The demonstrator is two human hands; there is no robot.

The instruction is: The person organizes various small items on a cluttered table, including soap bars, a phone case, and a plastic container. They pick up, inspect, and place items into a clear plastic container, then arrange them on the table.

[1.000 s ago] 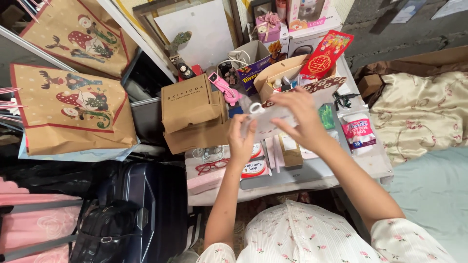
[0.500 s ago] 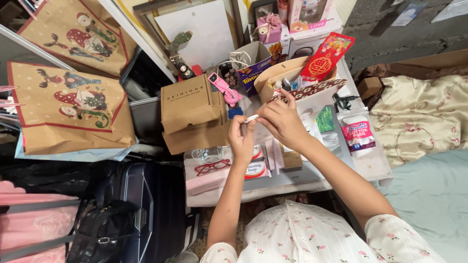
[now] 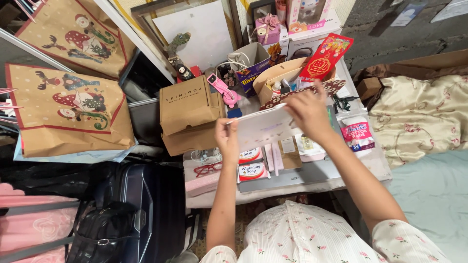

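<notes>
The table (image 3: 363, 168) is crowded, and bare top shows only as a narrow strip along its near edge and at its 4 o'clock corner, next to the bed (image 3: 429, 190). At 9 o'clock two brown cardboard boxes (image 3: 190, 114) are stacked on its left edge, and beyond this edge stands a dark suitcase (image 3: 146, 204), so little free room is there. Above the table middle both hands hold a flat translucent white pouch (image 3: 265, 127), with pale small marks on it, tilted up toward 1 o'clock. The right hand (image 3: 308, 111) is closed on its upper right edge; the left hand (image 3: 227, 139) pinches its lower left corner. Under the pouch, at 6 o'clock, lie two soap boxes (image 3: 252, 170); at 3 o'clock lies a cotton pads pack (image 3: 357, 132).
</notes>
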